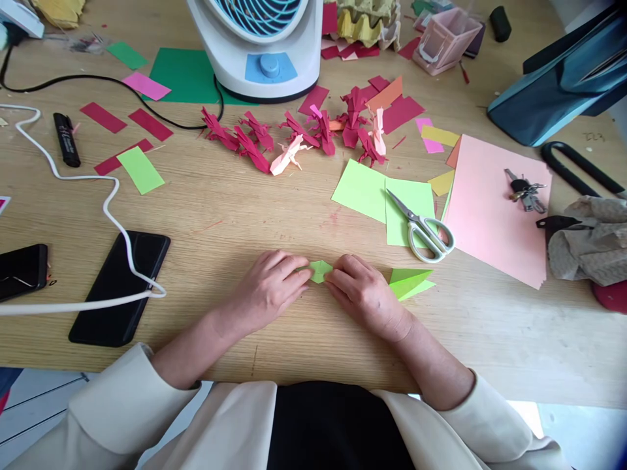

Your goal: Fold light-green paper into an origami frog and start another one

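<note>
Small light-green folded paper (321,271): near side of the wooden table (220,225), mid-scene, between the hands. Left hand (274,287) pinches its left end, right hand (365,290) its right. Hands apart, paper bridging them.

Step, my read: folding/creasing, part-shaped. Next move calls for lined-up edges, one end held steady, firm fingertip pressure on the crease. Finer fold detail: can't tell.

Counts, left to right:
- Black phones: 2, smaller one (19,267) at far left edge of view, larger one (115,300) to its right.
- Black marker pen (66,140): 1, left, farther back.
- Loose crimson paper strips (102,117), left side: 3.
- Light-green paper rectangle (140,170): 1, over the nearest strip.
- Dark-green paper sheet (179,72): 1, far side, partly behind the fan.
- White fan with blue dial panel (257,55): 1, far middle.
- Folded crimson paper figures (251,150): about 7, row in front of the fan; overlaps, so not exact.
- Folded pale-pink paper figures (289,155): 2, same row.
- Light-green paper squares (360,189): 2, right of middle.
- White-handled scissors (431,238): 1, on the right-hand square.
- Folded light-green pointed paper (409,284): 1, maybe 2 overlapping, right of right hand.
- Bunch of keys (526,194): 1, on pink paper sheets (494,215), right; sheet count unclear.
</note>
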Tool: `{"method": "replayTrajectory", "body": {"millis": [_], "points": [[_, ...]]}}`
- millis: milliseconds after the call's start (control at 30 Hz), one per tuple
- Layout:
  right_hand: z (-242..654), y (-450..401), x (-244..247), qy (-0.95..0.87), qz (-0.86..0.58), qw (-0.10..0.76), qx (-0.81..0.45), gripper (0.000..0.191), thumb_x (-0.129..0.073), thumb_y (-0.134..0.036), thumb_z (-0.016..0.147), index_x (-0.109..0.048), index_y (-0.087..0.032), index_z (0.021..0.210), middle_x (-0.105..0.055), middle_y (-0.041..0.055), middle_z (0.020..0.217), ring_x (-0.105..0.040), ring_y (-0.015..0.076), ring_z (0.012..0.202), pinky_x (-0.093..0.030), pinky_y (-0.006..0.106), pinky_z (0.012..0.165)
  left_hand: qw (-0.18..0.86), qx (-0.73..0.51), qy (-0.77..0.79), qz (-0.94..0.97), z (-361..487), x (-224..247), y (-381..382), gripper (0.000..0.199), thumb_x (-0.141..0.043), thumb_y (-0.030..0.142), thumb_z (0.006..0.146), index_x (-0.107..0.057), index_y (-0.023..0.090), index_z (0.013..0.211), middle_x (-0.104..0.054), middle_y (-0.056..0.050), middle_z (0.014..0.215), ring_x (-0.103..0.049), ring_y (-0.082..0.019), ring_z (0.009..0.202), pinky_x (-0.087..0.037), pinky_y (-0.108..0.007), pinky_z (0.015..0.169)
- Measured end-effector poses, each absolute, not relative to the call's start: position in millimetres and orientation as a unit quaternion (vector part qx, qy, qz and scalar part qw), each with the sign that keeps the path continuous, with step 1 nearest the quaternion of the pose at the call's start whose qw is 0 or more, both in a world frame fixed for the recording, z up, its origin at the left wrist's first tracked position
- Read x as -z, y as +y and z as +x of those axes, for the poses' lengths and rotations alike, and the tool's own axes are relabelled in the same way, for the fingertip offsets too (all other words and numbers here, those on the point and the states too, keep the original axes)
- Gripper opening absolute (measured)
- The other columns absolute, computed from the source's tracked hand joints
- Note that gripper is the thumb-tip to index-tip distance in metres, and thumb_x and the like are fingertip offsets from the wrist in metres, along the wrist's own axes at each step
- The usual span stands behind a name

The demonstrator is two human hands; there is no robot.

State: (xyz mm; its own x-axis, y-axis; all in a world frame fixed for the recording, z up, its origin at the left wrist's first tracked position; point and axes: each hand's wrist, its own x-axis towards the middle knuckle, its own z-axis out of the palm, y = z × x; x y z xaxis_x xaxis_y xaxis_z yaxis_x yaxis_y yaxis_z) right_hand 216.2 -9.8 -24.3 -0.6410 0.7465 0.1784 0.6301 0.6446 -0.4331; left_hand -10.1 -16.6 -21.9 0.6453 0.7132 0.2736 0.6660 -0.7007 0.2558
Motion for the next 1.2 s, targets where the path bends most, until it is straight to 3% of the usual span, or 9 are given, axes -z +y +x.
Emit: {"method": "replayTrajectory", "body": {"millis": [100, 200, 533, 1033, 1200], "points": [[216, -8, 25, -0.875, -0.394, 0.193, -0.205, 0.023, -0.045, -0.019, 0.101, -0.06, -0.018, 0.083, -0.056, 0.0067, 0.086, -0.052, 0.0173, 0.078, -0.045, 0.03, 0.072, 0.091, -0.189, 0.376, 0.903, 0, 23, -13, 0.01, -0.054, 0.017, 0.095, -0.064, 0.016, 0.095, -0.063, -0.007, 0.092, -0.057, -0.02, 0.087, -0.048, -0.033, 0.08], [216, -6, 25, -0.863, -0.399, 0.205, -0.232, 0.022, -0.046, -0.021, 0.1, -0.06, -0.017, 0.084, -0.055, 0.0061, 0.085, -0.053, 0.0165, 0.076, -0.045, 0.029, 0.071, 0.112, -0.213, 0.371, 0.897, 7, 26, -9, 0.012, -0.053, 0.015, 0.095, -0.061, 0.016, 0.087, -0.06, -0.005, 0.087, -0.055, -0.018, 0.083, -0.047, -0.031, 0.078], [215, -5, 23, -0.85, -0.403, 0.213, -0.265, 0.008, -0.055, -0.018, 0.095, -0.063, -0.018, 0.094, -0.058, 0.0072, 0.09, -0.057, 0.0189, 0.081, -0.047, 0.031, 0.073, 0.188, -0.244, 0.401, 0.863, 7, 30, -11, 0.008, -0.057, 0.013, 0.092, -0.059, 0.018, 0.086, -0.058, -0.003, 0.086, -0.055, -0.018, 0.086, -0.047, -0.031, 0.079], [214, -7, 25, -0.842, -0.419, 0.214, -0.263, 0.013, -0.054, -0.021, 0.097, -0.065, -0.019, 0.089, -0.058, 0.0059, 0.088, -0.057, 0.0174, 0.078, -0.047, 0.031, 0.073, 0.183, -0.271, 0.422, 0.845, 9, 31, -15, 0.018, -0.057, 0.018, 0.095, -0.064, 0.018, 0.078, -0.063, -0.002, 0.081, -0.057, -0.016, 0.082, -0.046, -0.033, 0.079], [214, -8, 24, -0.84, -0.424, 0.215, -0.261, 0.011, -0.055, -0.02, 0.096, -0.065, -0.019, 0.09, -0.058, 0.0057, 0.088, -0.057, 0.0174, 0.078, -0.047, 0.03, 0.072, 0.166, -0.253, 0.429, 0.851, 9, 31, -16, 0.014, -0.056, 0.019, 0.095, -0.065, 0.019, 0.084, -0.063, -0.003, 0.084, -0.056, -0.017, 0.084, -0.045, -0.035, 0.081]]}}
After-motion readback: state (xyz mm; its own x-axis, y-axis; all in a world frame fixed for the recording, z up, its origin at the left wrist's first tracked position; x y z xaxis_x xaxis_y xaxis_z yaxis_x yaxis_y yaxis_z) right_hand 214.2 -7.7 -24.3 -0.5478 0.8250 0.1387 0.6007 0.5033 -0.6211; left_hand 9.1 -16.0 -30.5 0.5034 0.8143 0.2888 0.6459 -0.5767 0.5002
